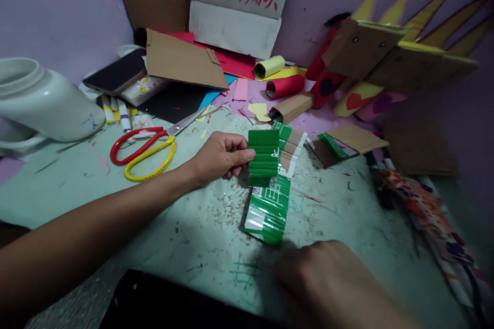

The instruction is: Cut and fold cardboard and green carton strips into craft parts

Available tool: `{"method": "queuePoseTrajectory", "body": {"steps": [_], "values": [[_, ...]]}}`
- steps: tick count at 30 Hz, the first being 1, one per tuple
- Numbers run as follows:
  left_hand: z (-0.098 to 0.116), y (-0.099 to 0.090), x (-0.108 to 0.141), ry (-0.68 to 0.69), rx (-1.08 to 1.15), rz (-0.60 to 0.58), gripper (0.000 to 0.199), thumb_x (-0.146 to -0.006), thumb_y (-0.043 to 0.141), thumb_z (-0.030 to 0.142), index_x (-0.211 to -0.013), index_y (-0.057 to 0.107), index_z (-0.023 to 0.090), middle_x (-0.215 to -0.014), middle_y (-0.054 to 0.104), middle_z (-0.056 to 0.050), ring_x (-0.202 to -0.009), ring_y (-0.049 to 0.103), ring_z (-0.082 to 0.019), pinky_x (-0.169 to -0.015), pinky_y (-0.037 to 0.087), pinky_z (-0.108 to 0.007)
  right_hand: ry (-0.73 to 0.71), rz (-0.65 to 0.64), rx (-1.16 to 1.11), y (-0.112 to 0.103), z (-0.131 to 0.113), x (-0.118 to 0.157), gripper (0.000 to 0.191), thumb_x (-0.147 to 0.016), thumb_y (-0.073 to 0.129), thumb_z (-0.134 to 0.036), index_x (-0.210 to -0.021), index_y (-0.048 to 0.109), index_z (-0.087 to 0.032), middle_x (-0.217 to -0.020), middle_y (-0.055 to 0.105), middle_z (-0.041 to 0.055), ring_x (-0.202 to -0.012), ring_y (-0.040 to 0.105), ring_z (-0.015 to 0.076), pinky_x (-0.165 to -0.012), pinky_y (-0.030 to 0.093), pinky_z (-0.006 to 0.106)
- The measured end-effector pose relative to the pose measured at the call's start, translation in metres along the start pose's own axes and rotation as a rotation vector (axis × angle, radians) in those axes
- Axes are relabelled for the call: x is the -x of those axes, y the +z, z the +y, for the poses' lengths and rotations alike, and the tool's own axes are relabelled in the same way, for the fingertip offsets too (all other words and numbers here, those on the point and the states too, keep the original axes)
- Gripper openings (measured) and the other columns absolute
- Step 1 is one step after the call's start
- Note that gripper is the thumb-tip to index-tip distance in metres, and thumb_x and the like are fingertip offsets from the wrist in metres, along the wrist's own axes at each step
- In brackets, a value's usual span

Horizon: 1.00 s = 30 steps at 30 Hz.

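Observation:
My left hand (224,157) pinches the left edge of a small green cardboard piece (263,157) between thumb and fingers. The piece has several parallel creases across it. Under and behind it lies a longer strip of green printed cardboard (272,213), glossy, ridged and marked with a QR code. My right hand (324,277) is at the lower right, blurred and closed in shape, near the strip's lower end. Its fingers are hidden, so I cannot see whether it holds anything. Scissors (175,129) with red and yellow handles rest left of my left hand.
A big white plastic jug (50,103) lies at the left. Behind are a brown cardboard sheet (181,61), a red paper roll (285,86) and a brown tube (291,109). Cardboard figures with yellow spikes (366,49) stand at the right. Scraps litter the green tabletop (200,247).

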State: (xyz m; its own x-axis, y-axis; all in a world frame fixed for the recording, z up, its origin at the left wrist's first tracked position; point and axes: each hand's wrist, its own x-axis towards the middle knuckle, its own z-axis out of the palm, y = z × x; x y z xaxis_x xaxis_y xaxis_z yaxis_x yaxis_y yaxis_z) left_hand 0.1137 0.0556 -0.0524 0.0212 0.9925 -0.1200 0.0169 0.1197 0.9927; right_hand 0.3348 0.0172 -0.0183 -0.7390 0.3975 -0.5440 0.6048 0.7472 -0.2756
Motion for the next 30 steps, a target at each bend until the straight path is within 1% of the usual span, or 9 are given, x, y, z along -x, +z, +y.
{"method": "queuePoseTrajectory", "body": {"steps": [3,6,10,13,18,20,24,27,30], "values": [[0.000,-0.001,0.001,-0.014,-0.010,0.001,0.024,-0.071,0.063,0.029,-0.054,0.051,0.017,-0.038,0.051,0.004,-0.032,0.040,-0.005,-0.033,0.029,-0.016,-0.031,0.039,0.025,0.000,-0.005,-0.001,0.019,-0.063,0.057,-0.002,-0.061,0.066,-0.019,-0.053,0.061,0.0000,-0.042,0.040,0.0095,-0.040,0.019,0.025],[-0.001,-0.002,0.000,-0.018,-0.018,0.011,0.025,-0.071,0.064,0.032,-0.055,0.051,0.017,-0.039,0.052,0.004,-0.032,0.040,-0.005,-0.034,0.028,-0.016,-0.162,0.007,0.005,0.001,-0.005,0.001,0.020,-0.063,0.063,-0.005,-0.048,0.059,-0.017,-0.048,0.056,-0.0015,-0.041,0.037,0.0081,-0.040,0.021,0.024],[0.000,-0.002,0.000,-0.020,-0.037,0.014,0.028,-0.072,0.064,0.034,-0.055,0.051,0.017,-0.039,0.052,0.004,-0.033,0.040,-0.005,-0.035,0.028,-0.016,-0.254,-0.063,-0.298,-0.007,0.003,0.006,0.030,-0.065,0.065,-0.006,-0.042,0.053,-0.020,-0.043,0.051,-0.0044,-0.039,0.041,0.0089,-0.040,0.027,0.021],[-0.001,-0.002,0.001,-0.015,-0.050,0.013,0.028,-0.073,0.064,0.034,-0.055,0.051,0.017,-0.040,0.052,0.004,-0.034,0.040,-0.005,-0.035,0.028,-0.016,-0.327,-0.084,-0.410,-0.017,0.011,0.009,0.031,-0.066,0.069,-0.011,-0.042,0.053,-0.021,-0.042,0.052,-0.0072,-0.042,0.047,0.0086,-0.043,0.033,0.018],[-0.003,-0.003,0.001,-0.008,-0.048,0.017,0.031,-0.076,0.064,0.035,-0.055,0.050,0.017,-0.040,0.051,0.005,-0.035,0.040,-0.005,-0.036,0.027,-0.015,-0.508,-0.186,-0.735,-0.028,0.021,0.004,0.018,-0.071,0.068,-0.004,-0.059,0.062,-0.016,-0.055,0.057,-0.0081,-0.050,0.052,0.0051,-0.052,0.039,0.014],[-0.003,-0.005,0.003,-0.012,-0.036,0.022,0.032,-0.076,0.064,0.037,-0.055,0.050,0.017,-0.039,0.049,0.005,-0.033,0.036,-0.005,-0.035,0.025,-0.015,-0.475,-0.023,-0.974,-0.030,0.021,0.000,0.011,-0.075,0.068,-0.012,-0.065,0.066,-0.014,-0.057,0.057,-0.0060,-0.052,0.050,0.0058,-0.053,0.040,0.016],[0.000,-0.009,0.011,-0.013,-0.071,0.046,0.033,-0.076,0.064,0.039,-0.055,0.050,0.017,-0.035,0.044,0.006,-0.031,0.031,-0.004,-0.033,0.021,-0.016,-0.189,0.572,-1.211,-0.032,0.022,-0.015,0.018,-0.075,0.068,-0.027,-0.062,0.064,-0.016,-0.053,0.054,-0.0053,-0.049,0.046,0.0067,-0.048,0.036,0.019],[0.002,-0.014,0.015,-0.019,-0.108,0.083,0.034,-0.076,0.064,0.040,-0.055,0.050,0.017,-0.036,0.044,0.006,-0.032,0.031,-0.004,-0.033,0.021,-0.016,0.030,0.904,-1.171,-0.027,0.027,-0.032,0.014,-0.076,0.065,-0.026,-0.066,0.063,-0.016,-0.058,0.057,-0.0028,-0.053,0.050,0.0090,-0.051,0.039,0.022],[0.002,-0.018,0.016,-0.034,-0.086,0.113,0.035,-0.076,0.064,0.041,-0.055,0.050,0.017,-0.037,0.044,0.006,-0.032,0.030,-0.004,-0.034,0.021,-0.015,0.146,1.049,-0.981,-0.019,0.032,-0.044,0.007,-0.077,0.062,-0.022,-0.080,0.066,-0.017,-0.072,0.066,0.0028,-0.064,0.058,0.0139,-0.062,0.046,0.028]]}}
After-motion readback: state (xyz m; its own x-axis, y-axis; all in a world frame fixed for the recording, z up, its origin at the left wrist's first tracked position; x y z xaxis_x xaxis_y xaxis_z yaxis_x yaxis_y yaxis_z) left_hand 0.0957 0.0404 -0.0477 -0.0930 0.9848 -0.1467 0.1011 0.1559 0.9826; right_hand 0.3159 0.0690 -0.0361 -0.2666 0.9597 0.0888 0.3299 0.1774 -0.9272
